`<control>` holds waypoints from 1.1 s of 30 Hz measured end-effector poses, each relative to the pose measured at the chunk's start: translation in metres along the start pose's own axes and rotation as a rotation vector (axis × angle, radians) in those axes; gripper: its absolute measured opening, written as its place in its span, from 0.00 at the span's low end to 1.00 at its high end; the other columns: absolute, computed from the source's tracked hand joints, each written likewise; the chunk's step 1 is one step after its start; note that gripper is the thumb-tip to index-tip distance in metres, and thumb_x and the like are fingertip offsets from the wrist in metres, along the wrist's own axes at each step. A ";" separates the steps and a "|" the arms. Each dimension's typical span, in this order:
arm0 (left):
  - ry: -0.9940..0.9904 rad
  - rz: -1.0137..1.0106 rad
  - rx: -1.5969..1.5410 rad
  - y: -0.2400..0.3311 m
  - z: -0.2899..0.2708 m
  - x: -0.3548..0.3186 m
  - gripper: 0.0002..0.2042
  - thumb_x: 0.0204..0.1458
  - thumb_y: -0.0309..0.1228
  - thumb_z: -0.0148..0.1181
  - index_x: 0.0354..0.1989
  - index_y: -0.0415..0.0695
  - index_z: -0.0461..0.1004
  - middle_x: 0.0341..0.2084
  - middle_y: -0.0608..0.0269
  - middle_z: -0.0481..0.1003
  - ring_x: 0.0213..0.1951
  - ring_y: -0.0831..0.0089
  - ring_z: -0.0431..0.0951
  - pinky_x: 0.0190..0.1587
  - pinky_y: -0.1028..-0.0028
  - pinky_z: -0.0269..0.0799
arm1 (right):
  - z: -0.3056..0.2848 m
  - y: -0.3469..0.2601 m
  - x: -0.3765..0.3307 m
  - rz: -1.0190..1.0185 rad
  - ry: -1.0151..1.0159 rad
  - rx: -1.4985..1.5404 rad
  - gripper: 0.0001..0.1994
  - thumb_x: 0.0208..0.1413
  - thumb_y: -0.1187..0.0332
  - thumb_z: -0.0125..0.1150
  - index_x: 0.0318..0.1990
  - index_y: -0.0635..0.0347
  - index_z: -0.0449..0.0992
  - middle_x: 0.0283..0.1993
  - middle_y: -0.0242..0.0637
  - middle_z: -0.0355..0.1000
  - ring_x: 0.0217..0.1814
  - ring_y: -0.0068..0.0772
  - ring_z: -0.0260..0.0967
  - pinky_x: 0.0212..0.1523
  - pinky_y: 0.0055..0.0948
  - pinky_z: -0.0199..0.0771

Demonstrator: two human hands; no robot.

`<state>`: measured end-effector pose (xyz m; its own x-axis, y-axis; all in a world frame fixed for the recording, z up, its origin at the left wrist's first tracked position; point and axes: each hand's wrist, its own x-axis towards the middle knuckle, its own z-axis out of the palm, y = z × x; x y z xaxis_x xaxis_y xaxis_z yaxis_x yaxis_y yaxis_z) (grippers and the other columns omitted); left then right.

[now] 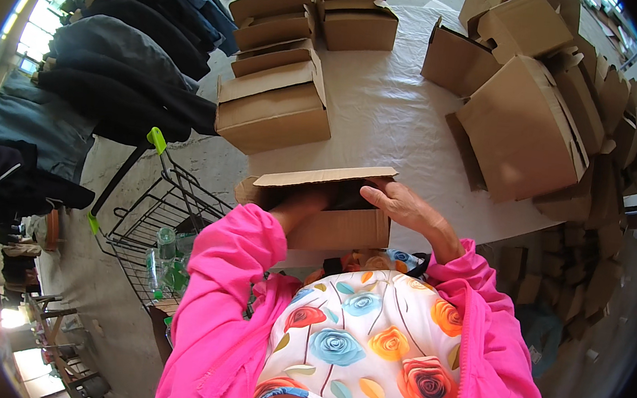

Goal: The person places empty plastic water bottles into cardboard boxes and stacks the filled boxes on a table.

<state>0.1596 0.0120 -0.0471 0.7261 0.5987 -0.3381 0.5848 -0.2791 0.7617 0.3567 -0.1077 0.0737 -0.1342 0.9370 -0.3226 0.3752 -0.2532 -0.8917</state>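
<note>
A brown cardboard box (pixel 339 228) sits at the near edge of the table, right in front of my body. Its lid flap (pixel 328 177) is raised, leaving a dark gap into the box. My left hand (pixel 309 202) reaches inside through that gap, so its fingers are hidden. At the box's right end, my right hand (pixel 402 205) grips the upper corner, with the thumb over the opening and the fingertips by the flap. What lies within the box cannot be made out.
Several made-up boxes (pixel 273 110) stand at the table's far left, and more are heaped (pixel 528 135) on the right. The table (pixel 388 114) has a pale covering. A wire cart (pixel 155 222) with plastic bottles stands at my left, near hanging dark clothes (pixel 124 65).
</note>
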 end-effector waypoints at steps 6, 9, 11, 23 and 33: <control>0.076 -0.056 0.216 0.016 -0.022 -0.006 0.17 0.57 0.39 0.40 0.48 0.42 0.68 0.47 0.52 0.70 0.49 0.60 0.69 0.52 0.66 0.63 | 0.012 0.005 -0.007 -0.214 0.083 -0.065 0.31 0.47 0.63 0.61 0.58 0.63 0.57 0.57 0.53 0.60 0.58 0.47 0.59 0.55 0.32 0.60; -0.155 0.029 0.340 0.086 -0.066 -0.043 0.16 0.52 0.37 0.50 0.46 0.42 0.69 0.44 0.50 0.71 0.41 0.62 0.73 0.45 0.68 0.66 | 0.020 0.021 -0.003 -0.274 0.164 -0.243 0.37 0.38 0.71 0.66 0.59 0.63 0.56 0.60 0.53 0.55 0.60 0.51 0.54 0.58 0.35 0.58; 0.069 0.132 0.260 0.107 -0.084 -0.080 0.14 0.49 0.32 0.54 0.43 0.40 0.69 0.39 0.49 0.71 0.36 0.60 0.74 0.41 0.68 0.67 | 0.029 0.029 -0.005 -0.367 0.269 -0.462 0.38 0.37 0.71 0.67 0.59 0.62 0.56 0.60 0.53 0.54 0.61 0.51 0.54 0.58 0.36 0.57; 0.871 -0.036 -0.738 0.023 -0.038 -0.165 0.28 0.46 0.24 0.57 0.58 0.41 0.55 0.46 0.58 0.65 0.48 0.73 0.66 0.50 0.73 0.64 | 0.034 0.030 -0.015 -0.183 0.465 -0.619 0.43 0.33 0.60 0.71 0.61 0.46 0.54 0.65 0.55 0.43 0.64 0.54 0.48 0.59 0.42 0.55; 0.618 0.205 0.227 0.028 -0.031 -0.141 0.18 0.51 0.29 0.55 0.51 0.39 0.67 0.58 0.60 0.57 0.56 0.64 0.61 0.56 0.73 0.57 | 0.032 0.031 -0.015 -0.148 0.391 -0.493 0.32 0.39 0.65 0.67 0.56 0.48 0.63 0.61 0.55 0.51 0.59 0.54 0.56 0.53 0.39 0.65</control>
<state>0.0624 -0.0571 0.0386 0.5303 0.8162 0.2292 0.5677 -0.5427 0.6190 0.3406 -0.1373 0.0410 0.0919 0.9957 0.0152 0.7680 -0.0611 -0.6375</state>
